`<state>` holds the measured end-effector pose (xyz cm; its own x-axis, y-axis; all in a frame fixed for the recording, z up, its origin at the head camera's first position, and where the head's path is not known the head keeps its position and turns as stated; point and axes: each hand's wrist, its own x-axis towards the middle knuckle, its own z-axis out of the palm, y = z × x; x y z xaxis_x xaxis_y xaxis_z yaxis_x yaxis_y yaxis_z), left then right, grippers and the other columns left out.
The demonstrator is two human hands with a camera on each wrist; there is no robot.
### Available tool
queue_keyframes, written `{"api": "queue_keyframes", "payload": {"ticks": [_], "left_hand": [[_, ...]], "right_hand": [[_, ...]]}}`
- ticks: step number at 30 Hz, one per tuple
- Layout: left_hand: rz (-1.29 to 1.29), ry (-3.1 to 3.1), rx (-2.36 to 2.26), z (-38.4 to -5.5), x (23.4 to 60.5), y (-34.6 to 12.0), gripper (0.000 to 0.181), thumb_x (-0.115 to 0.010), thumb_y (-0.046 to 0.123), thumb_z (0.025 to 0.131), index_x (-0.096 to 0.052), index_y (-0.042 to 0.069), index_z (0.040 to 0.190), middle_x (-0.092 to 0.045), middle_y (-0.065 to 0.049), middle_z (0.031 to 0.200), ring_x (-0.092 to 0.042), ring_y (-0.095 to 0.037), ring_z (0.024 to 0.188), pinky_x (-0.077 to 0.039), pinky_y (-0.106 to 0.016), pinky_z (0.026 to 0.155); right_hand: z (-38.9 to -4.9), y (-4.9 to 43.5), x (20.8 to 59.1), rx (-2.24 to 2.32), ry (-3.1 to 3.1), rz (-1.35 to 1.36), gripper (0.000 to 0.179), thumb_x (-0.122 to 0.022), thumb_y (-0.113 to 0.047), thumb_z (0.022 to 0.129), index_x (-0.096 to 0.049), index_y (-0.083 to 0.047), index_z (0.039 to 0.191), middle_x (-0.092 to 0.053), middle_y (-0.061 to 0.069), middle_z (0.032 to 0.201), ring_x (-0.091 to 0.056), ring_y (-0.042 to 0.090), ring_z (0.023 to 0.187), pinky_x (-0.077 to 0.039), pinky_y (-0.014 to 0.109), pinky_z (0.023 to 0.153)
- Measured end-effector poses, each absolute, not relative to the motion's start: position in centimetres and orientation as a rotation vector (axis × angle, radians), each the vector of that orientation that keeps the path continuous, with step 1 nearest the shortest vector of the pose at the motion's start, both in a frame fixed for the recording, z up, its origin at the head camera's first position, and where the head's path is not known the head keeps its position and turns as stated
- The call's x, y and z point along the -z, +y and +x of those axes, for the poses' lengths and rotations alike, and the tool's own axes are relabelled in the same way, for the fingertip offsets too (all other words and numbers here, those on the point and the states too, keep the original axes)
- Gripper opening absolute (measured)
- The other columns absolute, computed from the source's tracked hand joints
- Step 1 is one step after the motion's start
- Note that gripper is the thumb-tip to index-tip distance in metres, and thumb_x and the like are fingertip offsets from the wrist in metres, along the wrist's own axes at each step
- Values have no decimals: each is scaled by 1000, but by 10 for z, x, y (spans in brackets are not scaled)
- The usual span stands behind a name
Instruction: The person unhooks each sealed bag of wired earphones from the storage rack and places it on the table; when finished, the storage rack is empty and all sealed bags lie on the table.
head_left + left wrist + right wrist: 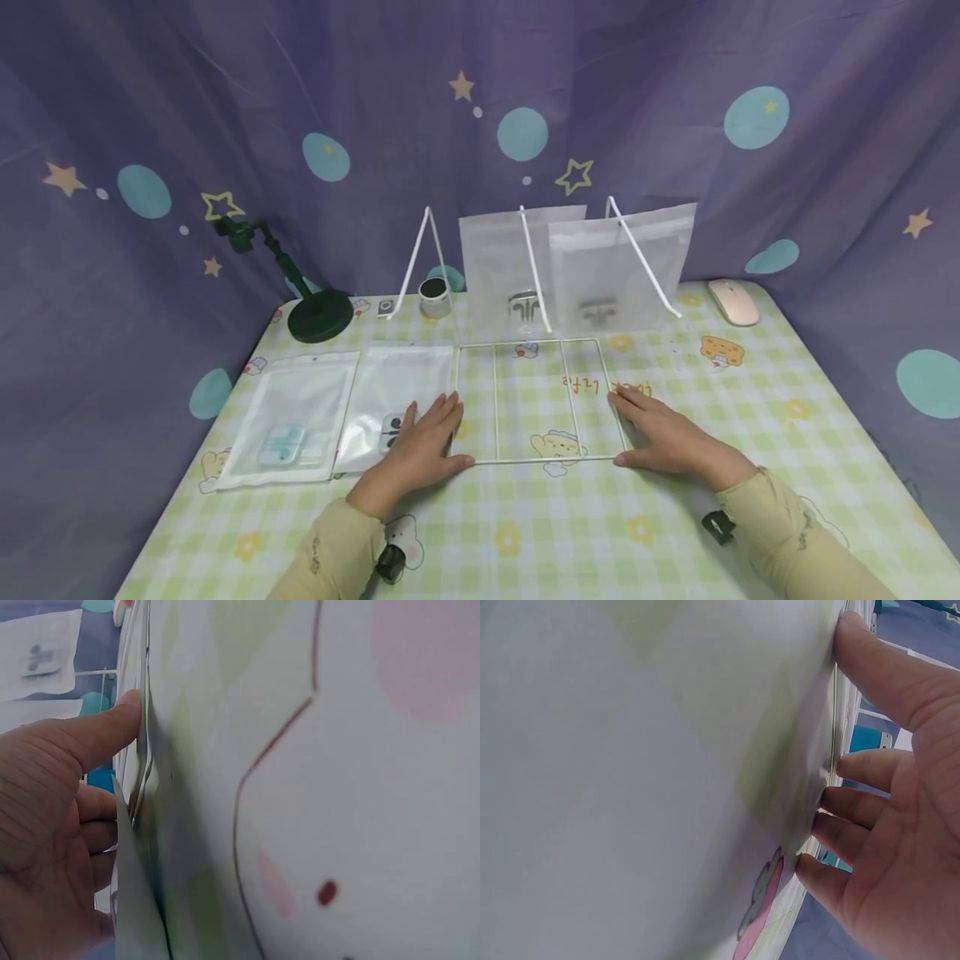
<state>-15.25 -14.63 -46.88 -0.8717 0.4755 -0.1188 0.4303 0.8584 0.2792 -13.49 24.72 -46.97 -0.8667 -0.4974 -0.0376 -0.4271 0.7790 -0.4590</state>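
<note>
A rectangular white wire frame [525, 461] with two cross wires lies flat on the checked tablecloth. My left hand [423, 442] rests at its left side, fingers extended, thumb near the front corner. Beside that hand, and partly beneath it, is a clear-fronted zip bag [408, 375] holding a small item with a dark print. My right hand [663, 437] touches the frame's right side, its fingers spread and the thumb by the front right corner. In the wrist views, the left hand [45, 795] and right hand [922, 802] show fingertips at the tabletop.
Another zip bag [300, 383] with a pale blue item lies at left. Behind the frame, two frosted bags [487, 250] stand among bent white wire supports [411, 265]. A dark green lamp [320, 317], a small cylinder [435, 304] and a pink mouse [734, 302] line the back.
</note>
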Motion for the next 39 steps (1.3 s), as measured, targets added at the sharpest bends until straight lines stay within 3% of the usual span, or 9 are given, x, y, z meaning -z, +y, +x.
{"api": "queue_keyframes", "payload": {"ticks": [9,14,20,23,25,27,31,34,39], "left_hand": [[713,2877,-391,-153,470,-147,91,-71,53,83,-37,-1,148,-28,-15,157,-23,-32,145,-9,-62,114],[716,2873,-403,-153,471,-146,91,-71,53,83,-38,-1,148,-28,-15,157,-23,-32,145,-9,-62,114],[705,2871,-412,-153,471,-147,91,-71,54,83,-37,0,148,-28,-14,158,-22,-30,146,-8,-61,114],[718,2876,-412,-153,471,-148,91,-71,54,83,-38,0,148,-28,-14,157,-22,-30,146,-8,-61,114],[728,2876,-404,-153,471,-148,91,-70,54,83,-38,0,148,-28,-13,158,-23,-30,146,-8,-61,114],[739,2876,-390,-153,471,-148,90,-69,55,83,-38,1,148,-27,-13,158,-23,-30,146,-9,-61,114],[747,2872,-371,-153,471,-148,90,-68,56,84,-38,1,148,-27,-12,158,-23,-29,146,-9,-61,114],[743,2869,-363,-153,470,-148,90,-68,56,84,-38,1,148,-27,-12,158,-23,-29,146,-10,-62,114],[731,2872,-349,-152,471,-149,90,-67,57,84,-38,2,149,-26,-11,158,-22,-28,146,-9,-61,114]], "right_hand": [[-137,251,471,705,2784,-729,92,-76,-44,83,-33,3,149,-25,24,156,-25,46,140,-32,61,105],[-143,257,471,838,2793,-645,79,-71,-43,88,-40,0,147,-35,23,152,-32,44,138,-32,59,106],[-153,268,461,1031,3018,-435,30,-65,-29,95,-68,-5,112,-61,21,124,-58,41,113,-47,55,91],[-159,276,452,1159,3120,-213,20,-61,-24,97,-67,-6,98,-67,18,106,-64,39,99,-52,51,83],[-163,282,445,1234,3136,-98,26,-58,-26,98,-64,-2,105,-66,20,106,-63,42,100,-51,53,83],[-168,287,438,1324,3095,-48,37,-56,-27,99,-57,3,120,-59,26,121,-57,46,111,-48,56,88],[-181,296,427,1463,2927,-56,69,-57,-32,99,-27,3,150,-30,32,149,-37,53,130,-39,64,97],[-193,300,422,1570,2804,-101,81,-59,-30,98,-10,-1,156,-15,32,155,-27,54,135,-35,65,100],[-212,301,418,1682,2684,-190,78,-60,-24,98,-11,-5,157,-13,29,157,-24,55,136,-32,66,102]]}}
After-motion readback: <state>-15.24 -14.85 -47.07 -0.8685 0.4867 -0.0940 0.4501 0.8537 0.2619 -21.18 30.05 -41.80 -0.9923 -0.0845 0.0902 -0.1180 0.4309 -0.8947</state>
